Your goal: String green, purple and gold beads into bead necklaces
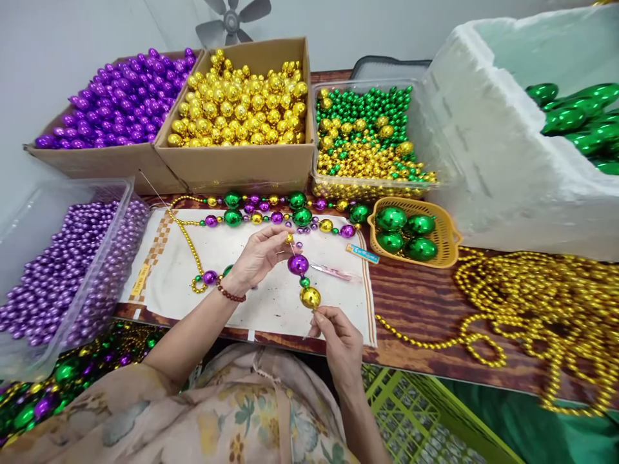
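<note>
My left hand (255, 258) pinches the upper end of a short bead string, with a small gold bead (289, 238) at its fingertips. Below it hang a large purple bead (298, 263), a small green bead (304, 281) and a large gold bead (310, 297). My right hand (338, 338) pinches the thread just under the gold bead. Both hands hover over a white cloth (242, 290) on the wooden table (416, 303). A finished strand of mixed beads (271, 216) lies along the cloth's far edge.
Cardboard boxes of purple beads (120, 96) and gold beads (242, 103) stand at the back. Next to them is a clear tub of green and gold beads (367, 138). A yellow basket of green beads (411, 235), gold bead chains (541, 309), a purple-bead tub (62, 264) and a foam box (507, 142) surround the cloth.
</note>
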`<action>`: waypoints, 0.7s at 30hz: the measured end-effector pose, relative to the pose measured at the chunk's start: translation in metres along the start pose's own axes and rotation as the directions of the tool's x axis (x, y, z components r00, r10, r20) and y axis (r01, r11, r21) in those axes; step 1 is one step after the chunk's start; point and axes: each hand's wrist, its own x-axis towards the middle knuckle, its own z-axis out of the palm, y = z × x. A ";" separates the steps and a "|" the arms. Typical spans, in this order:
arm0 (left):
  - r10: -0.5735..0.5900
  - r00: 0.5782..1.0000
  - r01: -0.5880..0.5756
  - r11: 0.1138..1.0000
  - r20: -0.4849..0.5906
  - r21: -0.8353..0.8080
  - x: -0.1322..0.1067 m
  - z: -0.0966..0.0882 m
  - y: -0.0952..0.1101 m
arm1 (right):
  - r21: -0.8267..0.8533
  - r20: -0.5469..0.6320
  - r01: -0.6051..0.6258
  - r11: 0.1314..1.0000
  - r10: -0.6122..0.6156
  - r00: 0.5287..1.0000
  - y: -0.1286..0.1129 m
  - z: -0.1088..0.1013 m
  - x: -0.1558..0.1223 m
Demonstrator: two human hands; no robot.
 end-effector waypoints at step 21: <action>-0.396 0.883 0.244 0.844 0.251 0.477 0.015 0.016 -0.074 | 0.074 -0.162 0.017 0.997 -0.005 0.987 -0.015 -0.013 0.074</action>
